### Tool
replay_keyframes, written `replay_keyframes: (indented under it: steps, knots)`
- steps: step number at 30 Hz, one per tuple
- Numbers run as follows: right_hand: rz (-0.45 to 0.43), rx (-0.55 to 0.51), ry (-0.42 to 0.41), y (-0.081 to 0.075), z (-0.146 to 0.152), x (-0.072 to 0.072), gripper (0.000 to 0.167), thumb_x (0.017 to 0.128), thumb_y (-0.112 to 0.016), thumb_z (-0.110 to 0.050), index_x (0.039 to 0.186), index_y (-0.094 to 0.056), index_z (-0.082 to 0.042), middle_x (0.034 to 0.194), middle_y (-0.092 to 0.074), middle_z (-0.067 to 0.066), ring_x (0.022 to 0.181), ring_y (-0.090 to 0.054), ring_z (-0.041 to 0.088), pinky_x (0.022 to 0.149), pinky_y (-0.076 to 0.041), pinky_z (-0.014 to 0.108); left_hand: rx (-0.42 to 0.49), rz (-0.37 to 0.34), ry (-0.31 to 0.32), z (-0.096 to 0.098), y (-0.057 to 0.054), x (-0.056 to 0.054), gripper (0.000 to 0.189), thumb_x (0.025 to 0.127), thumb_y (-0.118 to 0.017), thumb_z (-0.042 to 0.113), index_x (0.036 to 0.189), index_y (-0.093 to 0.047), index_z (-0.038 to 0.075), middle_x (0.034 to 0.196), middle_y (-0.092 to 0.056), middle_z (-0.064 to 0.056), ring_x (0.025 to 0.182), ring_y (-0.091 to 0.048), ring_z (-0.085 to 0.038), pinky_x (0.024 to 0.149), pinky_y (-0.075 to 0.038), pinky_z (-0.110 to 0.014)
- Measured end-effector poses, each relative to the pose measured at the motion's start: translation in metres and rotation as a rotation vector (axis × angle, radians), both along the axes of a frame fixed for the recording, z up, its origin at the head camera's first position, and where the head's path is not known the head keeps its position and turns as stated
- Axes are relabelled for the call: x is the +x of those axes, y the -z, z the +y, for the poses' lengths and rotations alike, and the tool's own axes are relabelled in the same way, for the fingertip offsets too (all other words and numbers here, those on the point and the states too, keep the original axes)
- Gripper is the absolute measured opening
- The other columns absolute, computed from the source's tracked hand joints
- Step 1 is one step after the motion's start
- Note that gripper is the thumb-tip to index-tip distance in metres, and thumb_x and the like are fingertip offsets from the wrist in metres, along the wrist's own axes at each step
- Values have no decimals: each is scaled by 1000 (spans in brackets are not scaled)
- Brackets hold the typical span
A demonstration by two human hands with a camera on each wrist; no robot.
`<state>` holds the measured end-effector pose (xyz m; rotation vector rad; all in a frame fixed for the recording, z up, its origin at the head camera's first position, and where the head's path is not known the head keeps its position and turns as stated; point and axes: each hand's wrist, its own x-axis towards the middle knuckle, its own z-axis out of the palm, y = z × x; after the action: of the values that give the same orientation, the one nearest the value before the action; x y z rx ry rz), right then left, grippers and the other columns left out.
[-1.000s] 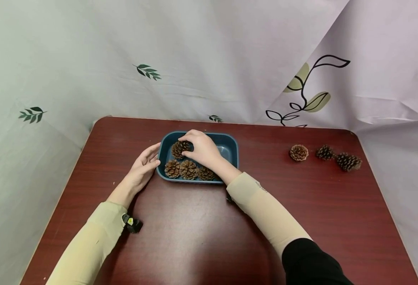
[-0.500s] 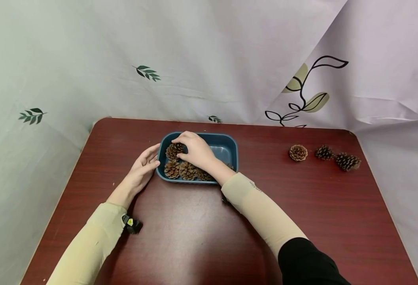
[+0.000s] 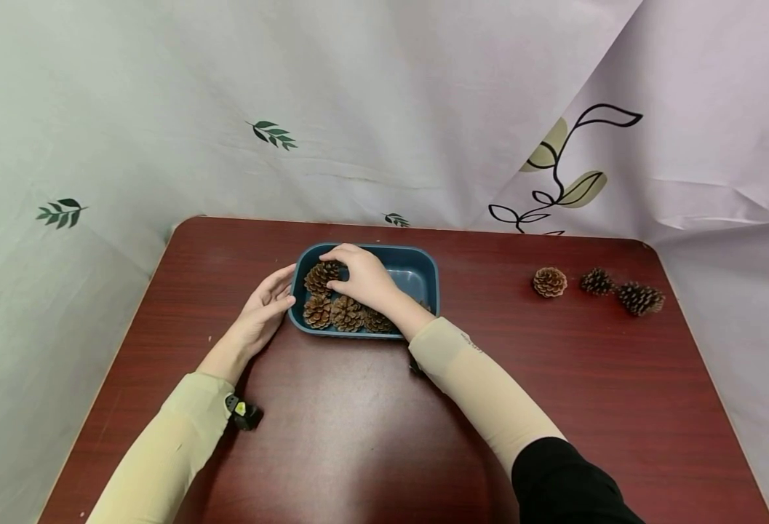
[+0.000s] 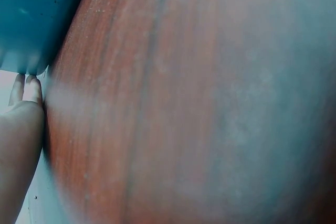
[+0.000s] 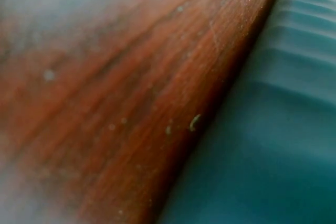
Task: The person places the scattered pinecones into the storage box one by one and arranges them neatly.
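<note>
Right hand [image 3: 366, 278] is clamped on a cone [image 3: 321, 278], thumb on the near side, fingers on the far side.

Head view: held cone is inside the box [image 3: 413, 280], at its left end. Three near-row cones [image 3: 347, 313] sit along the near wall, closer to the person than the grip. Box floor shows just right of the grip. Three loose cones [image 3: 597, 281] are on the table [image 3: 371, 407], well right of the grip. Left hand [image 3: 263, 309] sits just left of the grip, fingers apart, against the box's left end. My read: step in hand is seating this cone behind the near row. Next move calls for a clean release, lifting without dragging its neighbours, then probably a reach right for a loose one.

Left wrist: left fingertips touch the box end, probably steadying it.

Right wrist: only table and box wall; can't tell grip from there.
</note>
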<state>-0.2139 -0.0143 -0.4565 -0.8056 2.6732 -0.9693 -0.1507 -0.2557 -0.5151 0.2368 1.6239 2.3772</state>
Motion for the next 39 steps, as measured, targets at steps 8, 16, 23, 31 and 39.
replay_keyframes:
  steps: [8, 16, 23, 31, 39]
  knots:
    - [2, 0, -3, 0, 2, 1, 52, 98, -80, -24, 147, -63, -17, 151, -60, 5, 139, -59, 24, 116, -51, 42, 2, 8, 1, 0, 0, 0, 55, 107, -50, -9, 156, -47, 15, 144, -62, 12, 133, -57, -5, 108, -48, -17]
    - [22, -30, -4, -5, 5, 3, 53, 98, -80, -24, 147, -63, -16, 149, -61, 6, 132, -63, 22, 110, -55, 40, -3, 2, 1, 0, -1, 0, 55, 107, -49, -9, 156, -46, 15, 144, -62, 13, 133, -57, -4, 108, -49, -17]
    - [66, -87, 0, -12, 14, 9, 50, 98, -80, -23, 145, -65, -14, 147, -62, 6, 129, -64, 22, 107, -56, 40, -12, -7, -6, 1, -3, 0, 55, 106, -49, -9, 156, -45, 15, 144, -61, 12, 132, -57, -4, 107, -48, -17]
    - [105, -215, -1, -20, 27, 20, 46, 97, -81, -17, 141, -68, -10, 145, -63, 9, 125, -67, 29, 106, -57, 44, -3, -1, -6, 1, -1, -1, 56, 106, -49, -10, 154, -48, 18, 144, -61, 11, 132, -56, -4, 107, -48, -17]
    - [144, -329, 19, -29, 44, 37, 44, 94, -83, -14, 136, -71, -9, 137, -67, 8, 122, -68, 31, 103, -58, 52, -11, -2, -4, -1, 0, 0, 56, 107, -48, -10, 156, -46, 16, 145, -60, 12, 133, -56, -4, 107, -48, -17]
